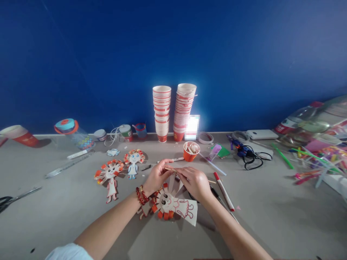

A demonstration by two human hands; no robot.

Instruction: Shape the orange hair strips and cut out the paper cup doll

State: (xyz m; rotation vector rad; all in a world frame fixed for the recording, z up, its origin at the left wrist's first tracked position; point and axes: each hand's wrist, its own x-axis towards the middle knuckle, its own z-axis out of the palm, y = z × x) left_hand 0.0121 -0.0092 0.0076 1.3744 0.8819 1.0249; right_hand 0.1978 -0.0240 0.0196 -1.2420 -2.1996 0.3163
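Note:
My left hand (pixel 156 177), with a red bead bracelet at the wrist, and my right hand (pixel 197 180) meet above the table. Their fingertips pinch a narrow strip at the edge of a paper doll cut from a cup (pixel 166 200). This doll has a drawn face, curled orange-and-white strips around its head and a white body with a drawn dress (pixel 187 209). Other strips stand straight below my fingers. Whether something thin lies inside the pinched strip, I cannot tell. Left of my hands lie two similar paper dolls (pixel 111 173) (pixel 133 159).
Two tall stacks of paper cups (pixel 162 115) (pixel 182 115) stand by the blue wall. Ahead of my hands is an orange cup of scraps (pixel 191 153). A red marker (pixel 223 191), glue gun (pixel 242 148) and coloured straws (pixel 322 159) lie rightward, scissors (pixel 16 199) leftward.

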